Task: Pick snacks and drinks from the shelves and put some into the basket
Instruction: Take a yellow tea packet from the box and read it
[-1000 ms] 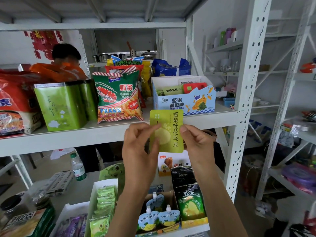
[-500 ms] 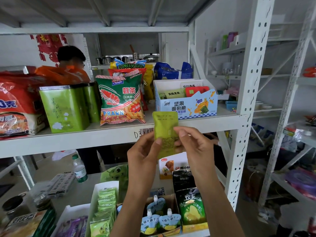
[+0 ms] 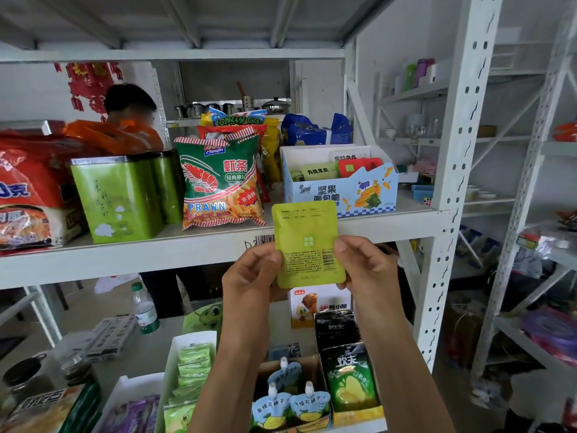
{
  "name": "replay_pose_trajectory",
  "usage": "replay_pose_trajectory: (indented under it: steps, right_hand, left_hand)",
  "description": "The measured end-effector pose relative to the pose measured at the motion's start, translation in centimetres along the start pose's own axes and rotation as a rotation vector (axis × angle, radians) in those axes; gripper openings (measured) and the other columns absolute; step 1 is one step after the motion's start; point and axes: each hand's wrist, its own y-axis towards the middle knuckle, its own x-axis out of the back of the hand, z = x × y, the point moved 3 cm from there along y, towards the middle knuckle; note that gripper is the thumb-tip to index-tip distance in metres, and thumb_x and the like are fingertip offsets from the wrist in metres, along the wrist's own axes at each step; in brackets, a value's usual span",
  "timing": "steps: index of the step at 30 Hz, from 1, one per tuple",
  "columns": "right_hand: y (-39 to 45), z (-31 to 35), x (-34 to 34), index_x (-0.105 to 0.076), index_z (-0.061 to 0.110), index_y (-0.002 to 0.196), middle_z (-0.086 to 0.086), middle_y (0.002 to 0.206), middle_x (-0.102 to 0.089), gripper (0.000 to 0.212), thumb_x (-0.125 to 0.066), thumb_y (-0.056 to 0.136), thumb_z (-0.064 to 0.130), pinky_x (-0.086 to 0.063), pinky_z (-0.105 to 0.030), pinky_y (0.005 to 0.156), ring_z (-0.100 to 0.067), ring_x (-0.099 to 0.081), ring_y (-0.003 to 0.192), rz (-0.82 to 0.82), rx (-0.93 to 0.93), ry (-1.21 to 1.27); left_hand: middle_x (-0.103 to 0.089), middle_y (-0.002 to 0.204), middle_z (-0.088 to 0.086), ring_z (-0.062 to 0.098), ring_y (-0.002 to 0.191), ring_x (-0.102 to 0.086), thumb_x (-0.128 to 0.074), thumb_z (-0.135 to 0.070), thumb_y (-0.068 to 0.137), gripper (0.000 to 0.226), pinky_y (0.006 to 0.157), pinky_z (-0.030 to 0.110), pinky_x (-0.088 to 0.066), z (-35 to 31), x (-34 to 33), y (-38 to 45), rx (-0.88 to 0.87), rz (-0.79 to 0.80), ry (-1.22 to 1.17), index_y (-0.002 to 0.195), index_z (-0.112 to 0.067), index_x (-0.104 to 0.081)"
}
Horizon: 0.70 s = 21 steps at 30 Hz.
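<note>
While both hands pinch it at its side edges, left hand [image 3: 249,278] and right hand [image 3: 367,270], the one yellow-green sachet [image 3: 307,242] stands upright, printed back to the camera, in front of the shelf edge [image 3: 156,254]. It looks light, thin and pliable; the stiffer sealed margins seem the best hold. Below: three spouted pouches [image 3: 290,398]. Behind: two green tins [image 3: 125,195], one prawn-cracker bag [image 3: 221,182]. No basket in view.

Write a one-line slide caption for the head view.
Both hands hold a yellow-green tea sachet, back side showing, before the snack shelf.
</note>
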Motion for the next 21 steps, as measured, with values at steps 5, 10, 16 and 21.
replay_pose_trajectory:
  steps: [5, 10, 16, 21]
  right_hand:
    - [-0.02, 0.25, -0.18, -0.070, 0.017, 0.085, 0.003, 0.074, -0.070, 0.017, -0.066, 0.078, 0.032, -0.038, -0.024, 0.053, -0.012, -0.054, 0.064, 0.021, -0.005, 0.033]
    - [-0.14, 0.33, -0.14, -0.070, 0.014, 0.086, 0.001, 0.075, -0.070, 0.009, -0.065, 0.087, 0.022, -0.038, -0.026, 0.053, -0.017, -0.053, 0.067, 0.022, -0.007, 0.032]
    - [-0.17, 0.49, -0.24, -0.069, 0.015, 0.085, 0.004, 0.069, -0.067, 0.010, -0.062, 0.092, 0.014, -0.037, -0.024, 0.052, -0.011, -0.050, 0.059, 0.007, -0.015, 0.035]
    - [-0.26, 0.55, -0.40, -0.070, 0.019, 0.083, 0.002, 0.074, -0.070, 0.011, -0.063, 0.091, 0.017, -0.039, -0.025, 0.054, -0.015, -0.053, 0.065, 0.013, -0.020, 0.036]
  left_hand:
    - [-0.075, 0.095, 0.016, 0.025, 0.081, -0.071, -0.052, -0.010, 0.099, 0.018, 0.070, 0.032, -0.059, -0.07, 0.07, 0.05, -0.004, 0.013, 0.023, 0.103, -0.004, -0.068]
    - [-0.075, 0.094, 0.016, 0.025, 0.080, -0.071, -0.052, -0.010, 0.099, 0.018, 0.066, 0.030, -0.058, -0.20, 0.16, 0.03, 0.000, 0.011, 0.015, 0.101, -0.005, -0.069]
    - [-0.075, 0.094, 0.015, 0.024, 0.081, -0.071, -0.052, -0.010, 0.098, 0.018, 0.065, 0.028, -0.057, -0.37, 0.15, 0.01, -0.004, 0.015, 0.010, 0.100, -0.006, -0.069]
    - [-0.074, 0.097, 0.017, 0.026, 0.082, -0.071, -0.052, -0.011, 0.099, 0.018, 0.065, 0.028, -0.057, -0.34, 0.33, 0.01, 0.000, 0.013, 0.007, 0.104, -0.004, -0.068]
